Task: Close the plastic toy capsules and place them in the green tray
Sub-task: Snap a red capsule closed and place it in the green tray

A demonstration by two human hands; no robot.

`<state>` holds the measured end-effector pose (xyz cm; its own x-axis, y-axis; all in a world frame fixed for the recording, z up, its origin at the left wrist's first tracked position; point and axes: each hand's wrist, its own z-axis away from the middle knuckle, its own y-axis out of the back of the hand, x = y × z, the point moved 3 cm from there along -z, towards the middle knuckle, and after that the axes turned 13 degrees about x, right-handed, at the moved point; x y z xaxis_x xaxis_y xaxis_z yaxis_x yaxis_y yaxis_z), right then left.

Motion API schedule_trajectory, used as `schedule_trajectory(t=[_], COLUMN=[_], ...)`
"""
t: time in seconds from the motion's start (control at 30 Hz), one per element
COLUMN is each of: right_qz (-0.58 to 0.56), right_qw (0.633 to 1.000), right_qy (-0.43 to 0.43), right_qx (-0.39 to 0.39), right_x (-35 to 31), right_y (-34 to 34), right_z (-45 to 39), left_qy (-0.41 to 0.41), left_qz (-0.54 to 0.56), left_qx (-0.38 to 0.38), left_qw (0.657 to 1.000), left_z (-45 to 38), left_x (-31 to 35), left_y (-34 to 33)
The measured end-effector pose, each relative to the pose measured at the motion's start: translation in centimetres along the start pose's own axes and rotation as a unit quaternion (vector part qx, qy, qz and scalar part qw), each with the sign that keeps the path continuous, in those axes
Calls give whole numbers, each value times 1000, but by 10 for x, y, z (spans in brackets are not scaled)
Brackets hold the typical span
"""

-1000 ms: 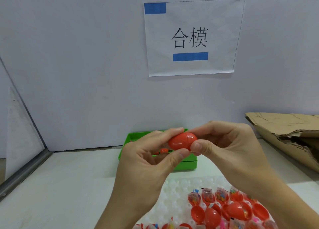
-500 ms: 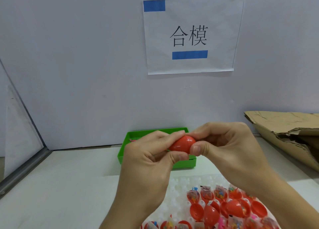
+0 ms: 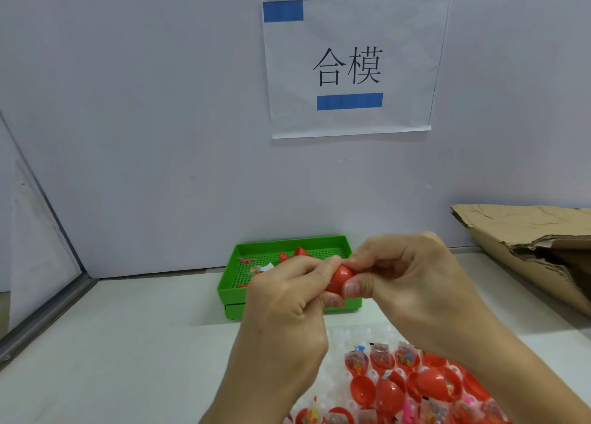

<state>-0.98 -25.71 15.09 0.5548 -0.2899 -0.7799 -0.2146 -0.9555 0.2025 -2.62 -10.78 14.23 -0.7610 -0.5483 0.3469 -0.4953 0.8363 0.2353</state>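
ITEM: small red egg-shaped plastic capsule (image 3: 339,278) | LOCATION: held in the air in front of the green perforated plastic tray (image 3: 287,308) | GRIP: left hand (image 3: 287,308) and right hand (image 3: 412,283) pinch opposite ends | HANDLING: likely light, stiff, smooth, slippery; press on the 2 domed ends, not the seam.

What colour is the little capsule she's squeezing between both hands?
Red, glossy plastic capsule, seen in the head view, pinched between both hands.
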Motion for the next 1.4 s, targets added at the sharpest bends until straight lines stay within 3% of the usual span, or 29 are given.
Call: schedule_trajectory(t=[0.17, 0.3, 0.5, 0.8, 1.4], right_qz=[-24, -79, -107, -187, -155], right_qw=[1000, 997, 992, 975, 987], right_qy=[4, -16, -22, -112, -52], right_qx=[-1, -9, -54, -48, -5], right_x=[-3, -6, -7, 12, -1], right_y=[1, 3, 11, 3, 1], right_z=[0, -2, -4, -5, -1], left_qy=[3, 71, 141, 210, 258], left_qz=[-11, 44, 132, 182, 183], left_qx=[16, 39, -4, 10, 11], left_qw=[1000, 996, 981, 961, 949], left_z=[-2, -1, -5, -7, -7], left_x=[5, 5, 2, -3, -5], left_y=[3, 4, 8, 10, 11])
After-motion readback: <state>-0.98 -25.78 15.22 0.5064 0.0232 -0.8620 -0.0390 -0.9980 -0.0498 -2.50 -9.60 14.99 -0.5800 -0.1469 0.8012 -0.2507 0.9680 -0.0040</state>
